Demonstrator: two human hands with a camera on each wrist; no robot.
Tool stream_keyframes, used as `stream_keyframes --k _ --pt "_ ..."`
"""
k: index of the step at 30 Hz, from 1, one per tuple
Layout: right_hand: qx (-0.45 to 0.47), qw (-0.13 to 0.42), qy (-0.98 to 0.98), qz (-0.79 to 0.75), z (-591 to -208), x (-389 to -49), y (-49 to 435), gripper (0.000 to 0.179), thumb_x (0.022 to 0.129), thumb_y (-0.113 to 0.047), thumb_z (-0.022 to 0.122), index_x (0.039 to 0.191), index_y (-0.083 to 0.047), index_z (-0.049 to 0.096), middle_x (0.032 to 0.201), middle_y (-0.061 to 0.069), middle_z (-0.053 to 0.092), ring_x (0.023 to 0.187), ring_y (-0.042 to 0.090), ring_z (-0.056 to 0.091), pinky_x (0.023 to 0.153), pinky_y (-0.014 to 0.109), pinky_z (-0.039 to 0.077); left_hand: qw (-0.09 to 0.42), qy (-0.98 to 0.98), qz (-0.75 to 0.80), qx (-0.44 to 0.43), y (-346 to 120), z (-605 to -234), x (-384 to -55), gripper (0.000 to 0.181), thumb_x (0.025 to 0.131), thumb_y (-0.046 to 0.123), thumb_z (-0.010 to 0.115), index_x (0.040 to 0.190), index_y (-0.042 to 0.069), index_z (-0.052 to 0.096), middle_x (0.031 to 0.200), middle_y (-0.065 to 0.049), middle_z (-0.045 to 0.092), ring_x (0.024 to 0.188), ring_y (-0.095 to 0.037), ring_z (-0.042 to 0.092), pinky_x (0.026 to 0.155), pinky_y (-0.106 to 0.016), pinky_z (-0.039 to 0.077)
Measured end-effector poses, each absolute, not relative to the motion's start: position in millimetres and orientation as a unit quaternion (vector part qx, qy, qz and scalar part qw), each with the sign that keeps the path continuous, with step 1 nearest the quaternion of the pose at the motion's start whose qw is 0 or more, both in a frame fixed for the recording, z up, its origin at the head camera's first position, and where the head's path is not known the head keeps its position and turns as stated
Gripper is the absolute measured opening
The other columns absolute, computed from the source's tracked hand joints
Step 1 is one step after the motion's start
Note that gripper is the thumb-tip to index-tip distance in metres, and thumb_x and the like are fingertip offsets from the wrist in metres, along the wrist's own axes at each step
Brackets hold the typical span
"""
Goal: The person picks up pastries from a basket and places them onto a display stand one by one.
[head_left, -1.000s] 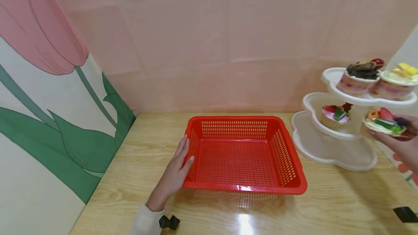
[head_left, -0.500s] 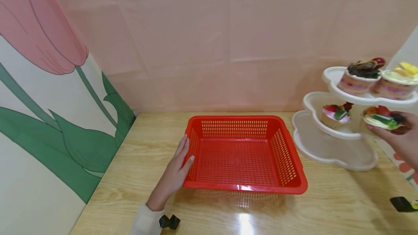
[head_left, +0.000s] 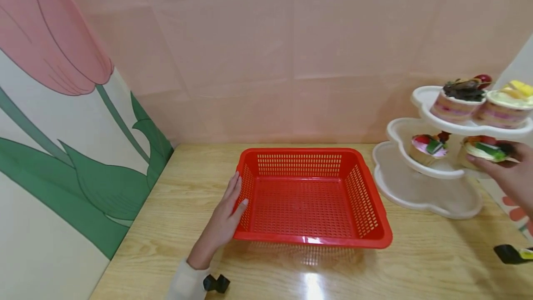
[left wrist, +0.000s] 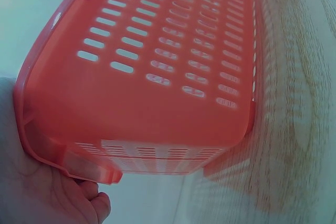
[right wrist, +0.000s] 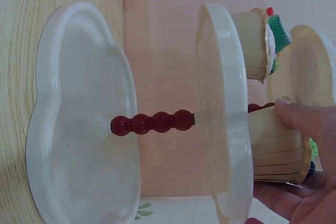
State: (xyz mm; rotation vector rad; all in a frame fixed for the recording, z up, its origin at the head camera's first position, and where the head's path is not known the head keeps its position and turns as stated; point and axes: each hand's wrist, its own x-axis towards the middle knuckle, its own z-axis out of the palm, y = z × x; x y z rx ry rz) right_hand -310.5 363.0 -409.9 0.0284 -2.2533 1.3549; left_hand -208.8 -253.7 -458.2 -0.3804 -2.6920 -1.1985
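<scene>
At the left side of the red plastic basket (head_left: 308, 240), my left hand (head_left: 222, 219) holds the rim, thumb over the inner side. The left wrist view shows its fingers (left wrist: 100, 205) bent outside the rim. My right hand (head_left: 510, 170) grips a cupcake (right wrist: 278, 145) with cream and fruit on top. Its base appears to touch the middle tier (right wrist: 226, 77) of a white three-tier stand. On that same tier, to the left, stands a pink-cream cupcake (head_left: 428, 148). Part of the gripped cupcake is hidden by my fingers.
A chocolate-topped cake cup (head_left: 458, 101) and a yellow-fruit cake cup (head_left: 505, 105) occupy the top tier (head_left: 470, 128). The wide bottom tier (head_left: 433, 193) rests on the wooden table (head_left: 187, 189). Red beads (right wrist: 152, 123) form the stand's post. A pink backdrop (head_left: 233, 59) hangs behind.
My right hand has brought the cupcake slightly back and down onto the middle tier beside the pink-cream one. My left hand and the basket stay put.
</scene>
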Motion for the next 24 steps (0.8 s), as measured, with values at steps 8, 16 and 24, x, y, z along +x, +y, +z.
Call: stream_keyframes --k 8,16,24 --pt "0.025 0.233 -0.817 0.527 -414.6 -320.0 364.4 0.064 0.078 0.007 0.071 0.132 -0.021 0.051 0.100 -0.028 0.051 0.084 -0.018 0.050 0.063 0.002 0.042 0.084 -0.902 -0.404 -0.127 -253.1 -457.7 -208.7 0.066 0.099 0.049 0.036 0.152 0.015 0.015 0.158 0.006 0.004 0.143 -0.011 0.007 0.109 -0.049 0.022" --pt "0.026 0.230 -0.830 0.507 -415.3 -320.0 366.0 0.064 0.078 0.006 0.072 0.132 -0.021 0.050 0.100 -0.027 0.049 0.084 -0.017 0.048 0.063 0.002 0.041 0.084 -0.903 -0.400 -0.131 -252.5 -455.9 -207.8 0.066 0.099 0.048 0.035 0.152 0.013 0.015 0.158 0.005 0.003 0.143 -0.011 0.007 0.109 -0.049 0.021" --pt "0.018 0.216 -0.847 0.486 -416.8 -317.8 364.9 0.074 0.077 0.002 0.075 0.140 -0.017 0.040 0.105 -0.022 0.045 0.084 -0.017 0.046 0.063 0.002 0.042 0.084 -0.906 -0.391 -0.135 -254.3 -455.8 -209.1 0.064 0.100 0.042 0.038 0.152 0.012 0.014 0.159 0.003 0.003 0.143 -0.014 0.007 0.109 -0.050 0.021"
